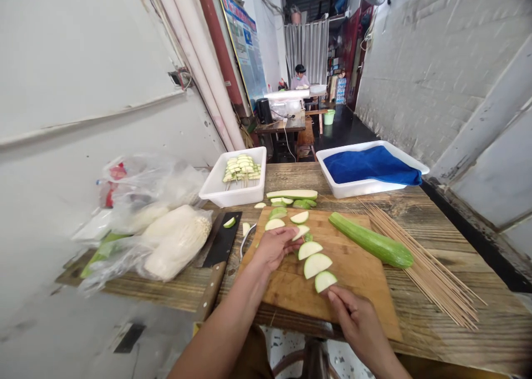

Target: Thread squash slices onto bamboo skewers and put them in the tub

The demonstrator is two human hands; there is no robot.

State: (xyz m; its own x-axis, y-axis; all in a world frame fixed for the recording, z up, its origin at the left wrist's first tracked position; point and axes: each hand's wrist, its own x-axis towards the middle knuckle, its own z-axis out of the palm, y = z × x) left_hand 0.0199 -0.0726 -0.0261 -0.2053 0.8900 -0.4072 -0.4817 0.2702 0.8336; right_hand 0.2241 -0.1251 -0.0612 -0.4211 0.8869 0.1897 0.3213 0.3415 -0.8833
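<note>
Pushing off-centre above cutting board (361, 285) could prick left hand (274, 249) (skewer hidden by slices and fingers) or split zucchini slices (317, 265). Counts: board, one; long zucchini (369, 239), one, across board's right edge; hands, two, left pinching row's far slice, right hand (354, 315) pinching skewer's near end; slices in row, four, between hands.

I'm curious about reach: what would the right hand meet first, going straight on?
The right hand would probably first meet the nearest pale, green-rimmed half-moon vegetable slice; depth is unclear.
</note>
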